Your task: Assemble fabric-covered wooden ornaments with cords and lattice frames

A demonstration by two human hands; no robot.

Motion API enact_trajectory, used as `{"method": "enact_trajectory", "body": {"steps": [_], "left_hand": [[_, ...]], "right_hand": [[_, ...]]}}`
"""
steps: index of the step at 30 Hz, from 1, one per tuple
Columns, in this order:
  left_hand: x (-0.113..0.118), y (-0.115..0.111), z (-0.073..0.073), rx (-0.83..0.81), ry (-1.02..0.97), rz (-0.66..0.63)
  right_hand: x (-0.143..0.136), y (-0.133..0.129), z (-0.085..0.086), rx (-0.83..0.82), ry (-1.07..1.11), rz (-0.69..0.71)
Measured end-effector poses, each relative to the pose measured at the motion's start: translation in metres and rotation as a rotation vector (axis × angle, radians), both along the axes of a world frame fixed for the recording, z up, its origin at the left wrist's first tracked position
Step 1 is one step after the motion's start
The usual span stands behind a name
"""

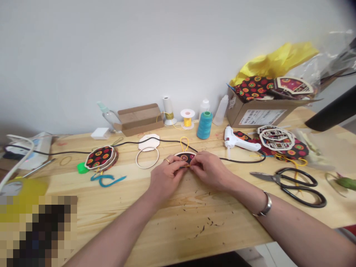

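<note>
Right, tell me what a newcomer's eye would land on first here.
Probably the bright yellow sheeting flaring above the cardboard box at the back right. Next, the turquoise thread cone standing near the back centre, and the large black-handled scissors lying at the right. In the middle, the left hand and right hand have a dark patterned piece in their grip.

Matt cloth piece point(184, 157), smooth wooden tabletop point(172, 237), glossy metal bracelet point(268, 204)

I count one patterned piece point(184, 157) between my two hands point(167, 172) point(210, 170). Around it I have one glue gun point(237, 141), one pair of scissors point(277, 178), one teal thread cone point(204, 127), one flat pale hoop point(136, 159), two squeeze bottles point(221, 111) and two open cardboard boxes point(140, 122).
</note>
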State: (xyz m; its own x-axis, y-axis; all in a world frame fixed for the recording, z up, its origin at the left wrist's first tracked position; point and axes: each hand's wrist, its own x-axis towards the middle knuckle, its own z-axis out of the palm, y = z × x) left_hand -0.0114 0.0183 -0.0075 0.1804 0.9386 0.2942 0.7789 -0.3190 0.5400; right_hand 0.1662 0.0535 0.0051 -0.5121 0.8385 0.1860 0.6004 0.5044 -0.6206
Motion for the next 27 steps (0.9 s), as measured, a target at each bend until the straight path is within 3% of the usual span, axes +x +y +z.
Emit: {"method": "enact_trajectory", "body": {"steps": [27], "left_hand": [[0.0015,0.0013,-0.0011,0.066,0.026,-0.01]], "right_hand": [[0.0045,0.0018,0.0031,0.014,0.001,0.04]]}}
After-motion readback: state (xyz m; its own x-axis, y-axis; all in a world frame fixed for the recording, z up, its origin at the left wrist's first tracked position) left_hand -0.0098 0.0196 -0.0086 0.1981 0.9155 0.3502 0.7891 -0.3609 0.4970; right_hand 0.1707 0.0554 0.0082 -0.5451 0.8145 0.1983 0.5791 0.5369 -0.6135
